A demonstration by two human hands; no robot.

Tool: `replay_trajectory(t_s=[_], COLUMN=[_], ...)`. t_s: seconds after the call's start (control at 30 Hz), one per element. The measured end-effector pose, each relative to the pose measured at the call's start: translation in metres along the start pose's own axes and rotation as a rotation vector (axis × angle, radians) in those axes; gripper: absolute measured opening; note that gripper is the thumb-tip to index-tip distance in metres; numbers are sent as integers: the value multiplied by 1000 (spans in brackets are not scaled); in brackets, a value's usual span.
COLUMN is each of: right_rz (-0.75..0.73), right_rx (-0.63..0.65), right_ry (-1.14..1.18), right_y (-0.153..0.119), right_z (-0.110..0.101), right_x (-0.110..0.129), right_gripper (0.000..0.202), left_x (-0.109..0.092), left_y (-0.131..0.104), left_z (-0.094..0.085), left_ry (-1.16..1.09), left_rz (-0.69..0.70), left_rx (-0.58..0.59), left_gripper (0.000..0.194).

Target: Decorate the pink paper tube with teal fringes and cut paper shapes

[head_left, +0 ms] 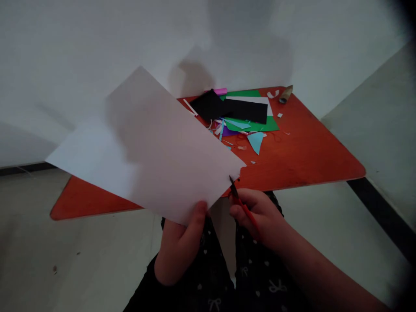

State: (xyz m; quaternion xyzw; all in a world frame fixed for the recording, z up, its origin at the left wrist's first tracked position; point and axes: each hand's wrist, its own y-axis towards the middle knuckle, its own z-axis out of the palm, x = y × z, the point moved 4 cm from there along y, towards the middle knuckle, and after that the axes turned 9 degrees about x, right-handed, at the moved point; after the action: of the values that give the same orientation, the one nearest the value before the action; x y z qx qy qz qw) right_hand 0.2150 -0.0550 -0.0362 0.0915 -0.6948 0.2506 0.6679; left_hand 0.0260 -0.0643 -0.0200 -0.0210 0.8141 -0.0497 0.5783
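A large white sheet of paper (169, 151) is held up at a slant over the left part of the red table. My left hand (183, 242) grips its near corner, thumb on top and fingers hidden beneath. In my right hand (260, 214) is a pair of scissors (244, 208) with red handles and dark blades. The blades point up and away at the sheet's right edge, where the paper looks notched. From this angle I cannot tell how far apart the blades are.
On the red table (312, 147) lie black paper pieces (245, 110), a green sheet (271, 125), a light blue scrap (256, 141) and several small clippings. A brown cardboard tube (286, 94) stands at the far right corner. A pale wall (308, 47) rises behind the table.
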Motion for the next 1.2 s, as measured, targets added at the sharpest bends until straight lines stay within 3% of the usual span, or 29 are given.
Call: replay_trajectory(t_s=[0.43,0.7,1.03,1.2], right_rz=[-54,-48,-56,-34], right_rx=[-143,-192,-302,-358], right_ry=[46,36,50,60], right_y=[7,14,39,55], right_z=[6,4,-10,-23], right_x=[1,-5,-3,-10], right_gripper=[47,52,56,64], left_x=[18,19,9,14], left_y=[-17,-13,19,41], left_z=[39,53,72,89], left_ry=[-169,-232,-301,-305], left_rz=[-169,-159,-203,-159], left_rx=[44,74,58,84], left_gripper=[32,45,37,51])
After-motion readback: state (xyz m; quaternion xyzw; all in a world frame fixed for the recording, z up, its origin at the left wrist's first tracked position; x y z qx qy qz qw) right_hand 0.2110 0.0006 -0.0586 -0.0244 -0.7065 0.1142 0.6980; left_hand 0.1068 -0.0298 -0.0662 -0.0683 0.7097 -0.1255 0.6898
